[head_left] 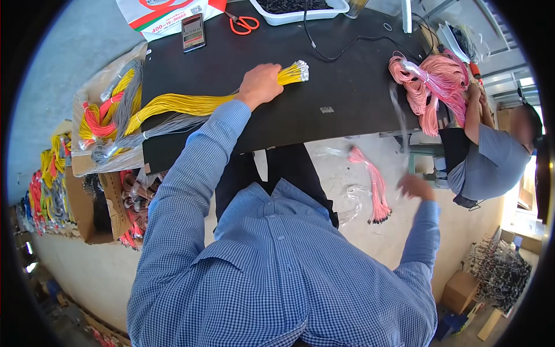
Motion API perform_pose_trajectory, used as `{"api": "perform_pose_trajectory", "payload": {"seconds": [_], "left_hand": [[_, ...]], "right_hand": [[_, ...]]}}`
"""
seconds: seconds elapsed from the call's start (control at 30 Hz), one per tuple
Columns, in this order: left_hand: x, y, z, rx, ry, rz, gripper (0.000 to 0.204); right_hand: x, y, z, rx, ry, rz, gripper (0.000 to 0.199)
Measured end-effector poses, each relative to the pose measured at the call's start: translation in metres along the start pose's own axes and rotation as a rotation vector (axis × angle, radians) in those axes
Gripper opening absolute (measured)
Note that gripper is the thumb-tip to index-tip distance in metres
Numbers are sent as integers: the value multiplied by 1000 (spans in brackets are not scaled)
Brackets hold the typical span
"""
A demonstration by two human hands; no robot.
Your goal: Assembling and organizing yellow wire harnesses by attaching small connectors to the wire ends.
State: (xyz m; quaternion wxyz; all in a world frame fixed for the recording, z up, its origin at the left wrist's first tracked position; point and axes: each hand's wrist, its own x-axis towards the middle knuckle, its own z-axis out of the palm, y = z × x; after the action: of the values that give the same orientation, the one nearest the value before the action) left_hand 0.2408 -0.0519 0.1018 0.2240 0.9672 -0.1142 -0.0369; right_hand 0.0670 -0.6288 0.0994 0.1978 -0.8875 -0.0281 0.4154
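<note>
Presumably to keep its strands gathered, the yellow wire bundle (185,103) is clamped near its pale-tipped end by the left hand (260,85); it is laid along the counter (352,87), long axis left to right, tips pointing right; the blurred right hand's (416,188) grip cannot be told

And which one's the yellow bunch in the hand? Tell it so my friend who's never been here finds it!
Find the big black table, then the left hand over it. The yellow wire bundle runs through that hand, whitish tips poking out to the right. Grey wires lie beside it, but this bunch is bright yellow and gripped.
</note>
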Motion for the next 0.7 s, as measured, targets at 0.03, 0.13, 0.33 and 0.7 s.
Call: {"api": "perform_pose_trajectory", "payload": {"seconds": [0.03,0.13,0.33,0.7], "left_hand": [[4,-1,2,100,80,27,37],[7,0,1,222,103,-18,53],[-34,-16,-11,257,131,-49,71],[-21,-78,-31,-76,19,-314,50]], "right_hand": [[20,2,30,34,-274,-57,19],[64,13,96,-96,-669,102,21],[92,84,9,864,758,50,27],[98,-175,-42,574,746,-405,28]]}}
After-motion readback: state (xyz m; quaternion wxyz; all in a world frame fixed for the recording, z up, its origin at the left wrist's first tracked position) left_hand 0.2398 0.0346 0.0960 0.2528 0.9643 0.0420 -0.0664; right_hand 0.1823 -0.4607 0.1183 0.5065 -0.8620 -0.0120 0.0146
